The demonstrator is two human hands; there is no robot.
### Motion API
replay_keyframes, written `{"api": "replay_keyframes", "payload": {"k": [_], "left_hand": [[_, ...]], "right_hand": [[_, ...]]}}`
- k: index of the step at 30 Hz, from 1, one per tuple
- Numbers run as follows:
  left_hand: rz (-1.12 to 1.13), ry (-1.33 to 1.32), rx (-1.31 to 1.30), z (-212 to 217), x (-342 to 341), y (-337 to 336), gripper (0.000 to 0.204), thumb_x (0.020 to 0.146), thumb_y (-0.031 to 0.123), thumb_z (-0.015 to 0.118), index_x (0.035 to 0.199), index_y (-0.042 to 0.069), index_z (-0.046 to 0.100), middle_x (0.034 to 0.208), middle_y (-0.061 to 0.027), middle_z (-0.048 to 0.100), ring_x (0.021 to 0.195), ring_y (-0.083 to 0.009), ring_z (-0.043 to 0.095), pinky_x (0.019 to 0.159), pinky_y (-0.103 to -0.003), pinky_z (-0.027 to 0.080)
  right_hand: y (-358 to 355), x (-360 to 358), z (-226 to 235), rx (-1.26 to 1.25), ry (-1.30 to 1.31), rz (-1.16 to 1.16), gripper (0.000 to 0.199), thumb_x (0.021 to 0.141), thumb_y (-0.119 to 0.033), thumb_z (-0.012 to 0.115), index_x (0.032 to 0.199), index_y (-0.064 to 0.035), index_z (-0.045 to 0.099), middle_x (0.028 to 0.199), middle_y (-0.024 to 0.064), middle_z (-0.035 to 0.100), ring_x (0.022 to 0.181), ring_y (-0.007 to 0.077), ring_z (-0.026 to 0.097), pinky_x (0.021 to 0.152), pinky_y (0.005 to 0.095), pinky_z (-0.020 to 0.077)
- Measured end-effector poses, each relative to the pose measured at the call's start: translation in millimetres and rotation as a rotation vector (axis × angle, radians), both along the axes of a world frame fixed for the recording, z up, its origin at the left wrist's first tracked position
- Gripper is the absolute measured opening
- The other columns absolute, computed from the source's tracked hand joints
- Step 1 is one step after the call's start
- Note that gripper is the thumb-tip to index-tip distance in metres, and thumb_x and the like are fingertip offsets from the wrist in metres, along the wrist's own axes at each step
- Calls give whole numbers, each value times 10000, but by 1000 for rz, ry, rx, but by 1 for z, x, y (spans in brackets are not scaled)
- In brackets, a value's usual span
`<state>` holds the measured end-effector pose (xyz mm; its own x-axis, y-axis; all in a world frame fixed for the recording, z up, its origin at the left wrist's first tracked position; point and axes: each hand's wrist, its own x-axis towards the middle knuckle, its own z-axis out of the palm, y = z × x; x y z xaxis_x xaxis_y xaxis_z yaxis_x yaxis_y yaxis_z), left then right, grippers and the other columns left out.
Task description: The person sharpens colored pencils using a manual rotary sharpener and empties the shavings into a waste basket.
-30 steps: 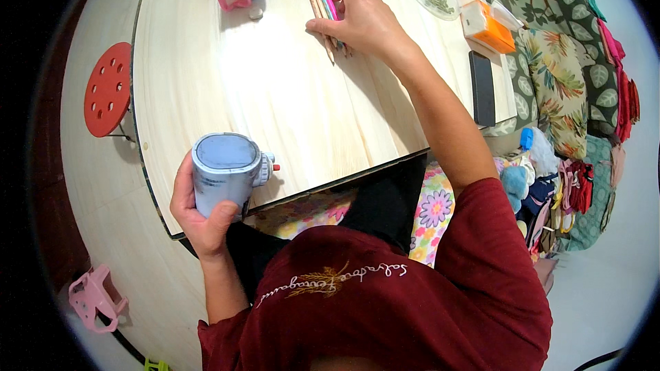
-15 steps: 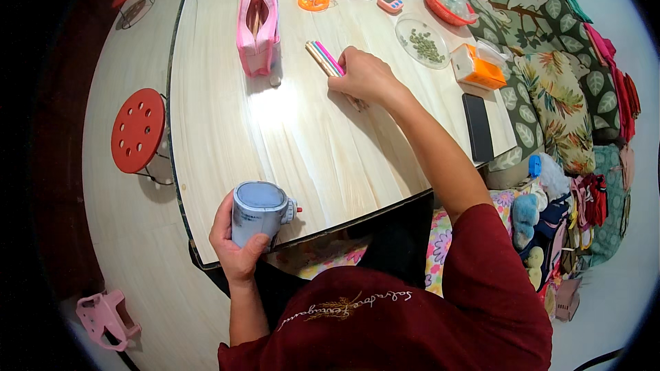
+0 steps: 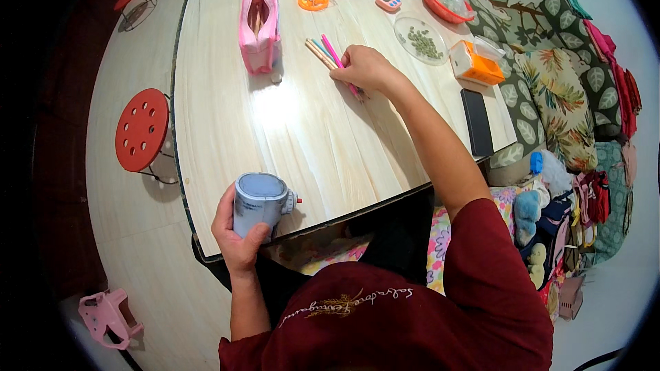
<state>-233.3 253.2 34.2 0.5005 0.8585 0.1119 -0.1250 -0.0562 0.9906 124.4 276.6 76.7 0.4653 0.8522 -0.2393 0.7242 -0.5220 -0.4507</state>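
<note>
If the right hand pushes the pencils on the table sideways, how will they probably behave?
The pencils look thin, stiff and probably round, so they would likely roll on the smooth table. Lying loose side by side under the right hand, they may spread apart.

left hand wrapped round a blue sharpener at the table edge, right hand gripping pencils, pink case just beside

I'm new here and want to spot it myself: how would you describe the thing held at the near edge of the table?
Start at the long pale wooden table and follow its near edge toward the red stool. There the left hand grips a blue-grey cylindrical container with a small knob at its side. It is the only thing at that end; the pencils lie far off.
</note>
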Motion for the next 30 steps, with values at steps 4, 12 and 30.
{"api": "replay_keyframes", "payload": {"k": [4,12,30], "left_hand": [[1,-11,-2,-2,-1,0,826,667,425,755,1250,-80,458,1119,-143,578,1035,-218,560,917,-342,420],[-2,-29,-19,-1,1,0,807,670,386,746,1257,-82,451,1124,-145,576,1035,-217,562,916,-336,420],[-12,-19,17,-4,0,0,770,667,359,727,1250,-72,466,1113,-135,583,1019,-215,568,903,-333,430]], "right_hand": [[6,5,-1,-36,47,-11,325,669,-314,718,768,-25,606,691,108,631,647,205,604,608,318,472],[8,18,0,15,158,-20,319,707,-316,712,758,-15,622,657,62,599,586,135,573,540,278,464],[14,38,6,-95,-324,216,390,715,-316,604,866,42,643,802,188,653,698,300,626,659,391,494]]}}
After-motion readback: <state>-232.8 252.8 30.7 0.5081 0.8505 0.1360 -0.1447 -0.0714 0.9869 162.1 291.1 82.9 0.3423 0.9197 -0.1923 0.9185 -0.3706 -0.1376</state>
